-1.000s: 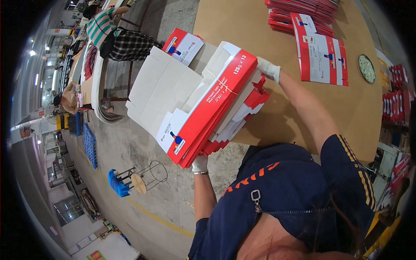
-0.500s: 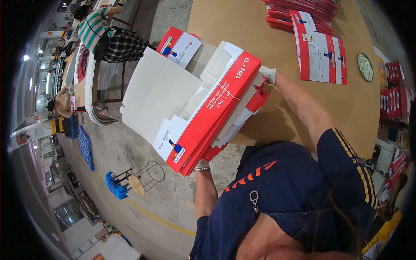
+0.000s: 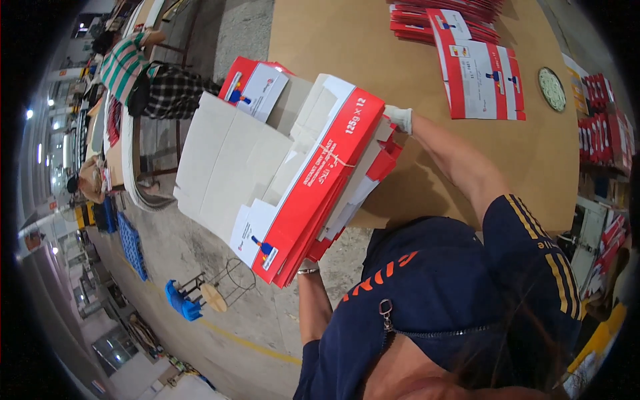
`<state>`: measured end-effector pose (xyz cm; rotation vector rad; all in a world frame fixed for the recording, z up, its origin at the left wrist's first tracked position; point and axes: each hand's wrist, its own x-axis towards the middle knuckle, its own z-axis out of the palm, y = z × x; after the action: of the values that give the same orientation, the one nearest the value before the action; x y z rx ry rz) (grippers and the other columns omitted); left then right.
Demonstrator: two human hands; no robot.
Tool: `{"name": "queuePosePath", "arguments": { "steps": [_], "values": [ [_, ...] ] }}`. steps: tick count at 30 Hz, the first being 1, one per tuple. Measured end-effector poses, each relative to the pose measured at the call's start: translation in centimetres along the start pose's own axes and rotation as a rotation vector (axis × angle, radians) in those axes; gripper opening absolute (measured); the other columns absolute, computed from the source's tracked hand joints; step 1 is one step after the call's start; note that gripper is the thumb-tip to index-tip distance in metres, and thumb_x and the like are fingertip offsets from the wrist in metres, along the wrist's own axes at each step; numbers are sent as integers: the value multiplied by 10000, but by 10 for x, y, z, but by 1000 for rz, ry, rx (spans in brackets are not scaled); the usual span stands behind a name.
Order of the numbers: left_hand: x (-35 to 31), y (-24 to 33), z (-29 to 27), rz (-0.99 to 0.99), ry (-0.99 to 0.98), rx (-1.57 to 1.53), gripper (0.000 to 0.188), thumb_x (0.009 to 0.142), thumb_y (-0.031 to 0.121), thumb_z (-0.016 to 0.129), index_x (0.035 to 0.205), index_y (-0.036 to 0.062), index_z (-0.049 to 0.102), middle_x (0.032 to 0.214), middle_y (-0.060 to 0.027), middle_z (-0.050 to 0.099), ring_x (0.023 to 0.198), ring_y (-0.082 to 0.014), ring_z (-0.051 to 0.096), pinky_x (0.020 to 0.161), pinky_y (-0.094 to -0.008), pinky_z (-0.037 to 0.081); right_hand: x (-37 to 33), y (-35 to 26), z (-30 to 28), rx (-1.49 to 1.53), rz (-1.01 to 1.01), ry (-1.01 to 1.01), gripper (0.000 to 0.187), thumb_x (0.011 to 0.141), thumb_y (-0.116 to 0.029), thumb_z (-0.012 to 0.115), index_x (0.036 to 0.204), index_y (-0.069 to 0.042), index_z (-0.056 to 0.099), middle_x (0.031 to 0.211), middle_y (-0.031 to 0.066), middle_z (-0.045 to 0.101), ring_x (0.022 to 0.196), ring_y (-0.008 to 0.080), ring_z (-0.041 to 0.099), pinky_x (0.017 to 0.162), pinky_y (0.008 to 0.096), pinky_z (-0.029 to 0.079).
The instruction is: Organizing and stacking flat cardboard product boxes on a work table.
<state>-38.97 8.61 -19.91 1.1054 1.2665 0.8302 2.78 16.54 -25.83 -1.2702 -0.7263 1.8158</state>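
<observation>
Between my two hands I hold a tilted bundle of flat cardboard cartons (image 3: 233,150), red and white outside and grey-beige inside. A thin string (image 3: 339,159) crosses its red edge. My right hand (image 3: 400,119), in a white glove, grips the bundle's far right end, with its fingers partly hidden behind the board. My left hand (image 3: 309,265), also gloved, holds the near lower end; the cartons cover most of its fingers. The bundle is raised off the floor beside the table's left edge, its right part over the brown tabletop (image 3: 347,40).
More flat cartons (image 3: 480,80) lie on the table at the far right, beside a tall red stack (image 3: 413,23). A round dish of pale string-like material (image 3: 552,89) is near the right edge. On the floor at left are a stool (image 3: 213,298) and a blue pallet (image 3: 132,247). A co-worker (image 3: 127,73) stands far left.
The whole view has shifted a little, so the table and cartons appear farther left. The bundle stays in both hands, and its near end sits slightly lower in the picture.
</observation>
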Motion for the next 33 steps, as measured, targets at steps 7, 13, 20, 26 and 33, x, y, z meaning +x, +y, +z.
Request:
{"name": "queuePosePath", "arguments": {
  "steps": [7,13,20,26,33],
  "values": [
    [4,5,-3,55,-97,251,549,894,450,454,1300,84,403,1308,-102,460,1189,-271,438,1031,-433,327,-17,-10,11,83,146,109,578,855,-645,355,954,-140,619,801,-1,607,672,132,542,600,321,443],
    [4,7,9,189,-158,429,540,897,450,450,1290,81,415,1305,-103,464,1187,-274,439,1028,-432,330,-45,-43,-8,-295,30,263,528,925,-490,342,1123,-50,557,1139,89,572,1094,195,491,946,329,358],
    [-88,-83,-55,-520,-357,-688,356,907,377,467,975,50,589,856,-69,631,762,-170,577,714,-334,465,-158,-66,-143,-889,-503,1133,658,796,-470,559,1262,-23,430,1262,198,457,1207,328,405,1018,372,317],
    [-124,15,218,-331,-503,462,261,885,173,557,1064,-17,558,815,-49,612,685,-120,546,613,-244,448,-239,-36,-300,-1101,151,1359,855,762,-627,503,1357,-44,312,1343,193,389,1248,322,358,1041,456,252],
    [25,34,423,373,-475,700,593,869,188,579,1334,-52,299,1283,-179,446,1155,-206,460,940,-300,382,-242,-39,-302,-1231,199,1089,882,711,-645,540,1342,-58,351,1241,187,420,1201,347,349,1031,494,231]
  ]
}}
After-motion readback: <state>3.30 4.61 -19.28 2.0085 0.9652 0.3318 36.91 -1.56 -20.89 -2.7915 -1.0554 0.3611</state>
